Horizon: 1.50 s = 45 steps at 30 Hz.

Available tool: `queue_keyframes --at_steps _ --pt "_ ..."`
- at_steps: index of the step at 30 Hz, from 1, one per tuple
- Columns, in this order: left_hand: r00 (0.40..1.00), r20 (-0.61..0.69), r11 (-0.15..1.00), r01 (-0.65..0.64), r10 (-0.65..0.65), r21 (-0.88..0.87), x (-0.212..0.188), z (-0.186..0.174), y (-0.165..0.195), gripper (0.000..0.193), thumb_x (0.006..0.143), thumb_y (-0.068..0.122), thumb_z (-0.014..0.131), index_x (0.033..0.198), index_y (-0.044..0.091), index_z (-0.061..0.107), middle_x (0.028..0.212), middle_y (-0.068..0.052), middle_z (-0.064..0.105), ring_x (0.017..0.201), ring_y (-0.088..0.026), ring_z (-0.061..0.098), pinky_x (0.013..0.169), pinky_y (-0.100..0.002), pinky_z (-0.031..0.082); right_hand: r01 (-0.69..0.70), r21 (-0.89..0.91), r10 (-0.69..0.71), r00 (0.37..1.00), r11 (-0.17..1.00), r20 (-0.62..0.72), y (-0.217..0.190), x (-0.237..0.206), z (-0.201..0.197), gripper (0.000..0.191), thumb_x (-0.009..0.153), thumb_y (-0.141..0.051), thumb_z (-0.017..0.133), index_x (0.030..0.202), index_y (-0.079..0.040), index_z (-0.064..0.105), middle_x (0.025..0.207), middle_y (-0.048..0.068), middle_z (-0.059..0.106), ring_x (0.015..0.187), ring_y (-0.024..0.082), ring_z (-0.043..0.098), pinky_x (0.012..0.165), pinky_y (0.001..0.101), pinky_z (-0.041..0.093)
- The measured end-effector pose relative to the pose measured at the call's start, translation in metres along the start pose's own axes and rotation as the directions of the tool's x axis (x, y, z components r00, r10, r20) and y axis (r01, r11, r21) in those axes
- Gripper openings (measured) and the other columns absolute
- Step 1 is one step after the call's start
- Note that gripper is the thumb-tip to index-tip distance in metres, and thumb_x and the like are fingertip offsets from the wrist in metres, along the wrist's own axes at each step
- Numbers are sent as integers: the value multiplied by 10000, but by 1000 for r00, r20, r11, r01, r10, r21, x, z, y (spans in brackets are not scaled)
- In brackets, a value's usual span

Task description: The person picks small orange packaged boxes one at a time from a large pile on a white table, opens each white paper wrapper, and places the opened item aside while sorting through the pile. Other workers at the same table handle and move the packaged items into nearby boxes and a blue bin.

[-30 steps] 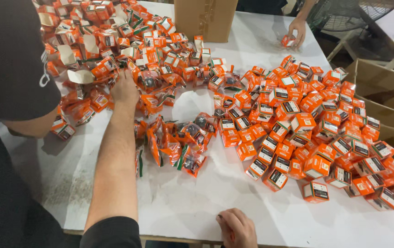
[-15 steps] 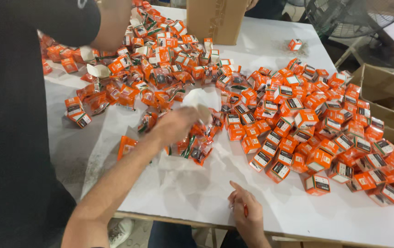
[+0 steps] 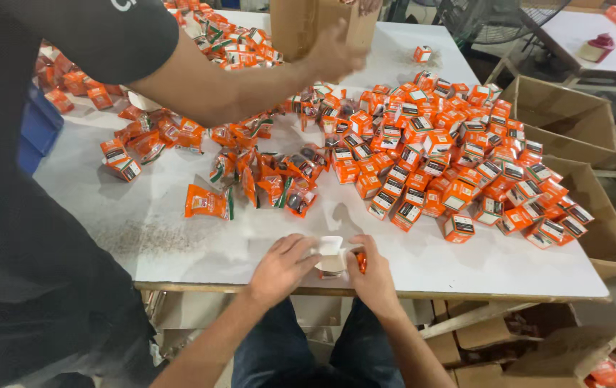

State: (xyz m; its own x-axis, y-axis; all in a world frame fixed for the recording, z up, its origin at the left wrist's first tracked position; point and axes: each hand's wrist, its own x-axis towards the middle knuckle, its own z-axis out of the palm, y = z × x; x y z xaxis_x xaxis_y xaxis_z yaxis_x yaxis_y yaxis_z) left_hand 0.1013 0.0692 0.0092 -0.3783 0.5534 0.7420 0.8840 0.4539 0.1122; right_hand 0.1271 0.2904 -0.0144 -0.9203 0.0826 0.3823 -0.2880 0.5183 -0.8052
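Hands: two, left hand [image 3: 279, 267] and right hand [image 3: 371, 276], each grip holding one small box [image 3: 332, 257]; orange boxes [image 3: 459, 151] uncountable.

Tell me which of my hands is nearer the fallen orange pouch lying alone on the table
Left. The left hand sits just below-right of the orange pouch; the right hand is farther right, beyond the small box.

At the worktop's [image 3: 200, 251] near edge a small box [image 3: 332, 257] sits between my left hand [image 3: 279, 267] and right hand [image 3: 373, 276]. Behind it lie flattened packets [image 3: 265, 179], folded boxes [image 3: 459, 158] to their right, a carton [image 3: 308, 25] beyond.
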Motion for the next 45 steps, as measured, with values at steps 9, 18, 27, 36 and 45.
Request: queue_keyframes --at_steps 9,18,27,36,45 --pt "940 -48 915 316 -337 -250 -18 46 19 504 746 115 844 1184 52 602 1262 -200 642 1119 -415 635 904 -457 559 60 -150 -53 997 987 48 27 7 15 300 943 -124 711 1188 -95 540 742 164 644 673 345 637 615 430 501" --pt "822 143 715 554 -551 -426 -15 46 20 613 798 79 811 1346 114 538 1153 -147 673 752 -261 725 693 -386 587 151 222 -151 988 963 -15 24 -33 -19 674 910 -11 646 1484 -30 294 1269 167 463 1114 231 570 939 386 536" --pt "841 92 766 526 -533 -369 -22 56 15 698 775 98 836 1384 79 495 1058 -131 679 745 -273 681 657 -399 564 610 -379 -566 791 696 233 -49 5 -9 361 872 -70 712 1216 0 627 1123 150 619 946 356 605 840 438 519" --pt "842 60 778 520 -535 -354 -30 64 13 623 795 95 820 1341 65 523 1125 -145 686 871 -291 711 736 -401 583 657 -364 -544 752 660 372 -44 10 -10 310 891 -105 701 1162 3 599 1129 143 615 1020 359 595 898 450 513" --pt "882 12 820 442 -471 -363 -19 54 21 599 790 96 818 1328 32 562 1262 -142 642 1062 -344 685 833 -403 585 553 -219 -473 818 804 328 -16 21 -17 241 911 -82 679 1144 -45 629 1040 130 699 990 355 631 885 453 514"
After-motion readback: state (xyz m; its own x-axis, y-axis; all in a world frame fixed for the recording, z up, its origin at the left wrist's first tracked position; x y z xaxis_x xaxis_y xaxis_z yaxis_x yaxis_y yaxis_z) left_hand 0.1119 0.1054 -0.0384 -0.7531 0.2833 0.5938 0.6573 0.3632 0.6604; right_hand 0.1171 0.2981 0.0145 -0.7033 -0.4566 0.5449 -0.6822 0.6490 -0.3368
